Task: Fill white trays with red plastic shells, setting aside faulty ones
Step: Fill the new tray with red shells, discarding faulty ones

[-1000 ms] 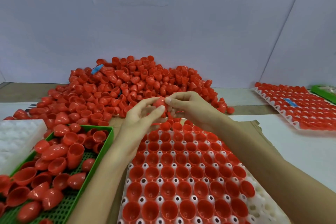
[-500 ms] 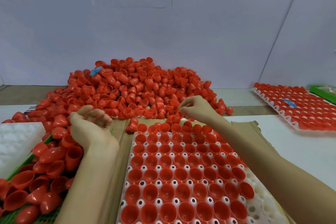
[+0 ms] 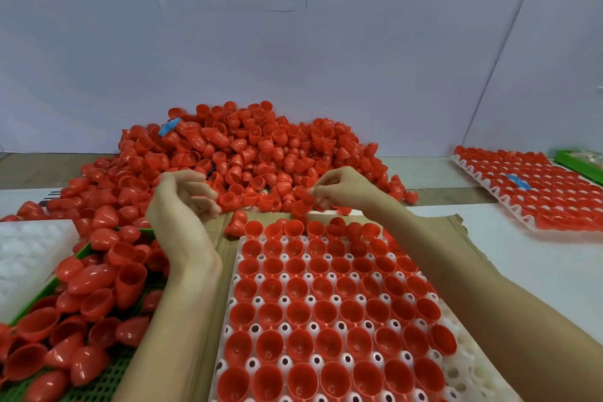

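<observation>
A white tray (image 3: 458, 369) lies in front of me, nearly all its pockets filled with red shells (image 3: 301, 313) standing mouth up. Behind it a big heap of loose red shells (image 3: 248, 153) is piled against the wall. My right hand (image 3: 342, 189) is at the heap's near edge, and its fingertips pinch a red shell (image 3: 302, 193). My left hand (image 3: 182, 206) hovers between the heap and the tray's far left corner, blurred. Its fingers are loosely curled and hold nothing.
A green mesh basket (image 3: 98, 378) of larger red shells sits at the near left, beside a white block (image 3: 26, 261). A second filled tray (image 3: 538, 196) lies at the right, with a green box (image 3: 579, 161) behind it. Brown cardboard (image 3: 440, 225) lies under the front tray.
Both hands held one shell together a second ago. My left hand then swung out over the green basket and has now come back toward the centre, holding nothing. My right hand stayed at the heap's edge.
</observation>
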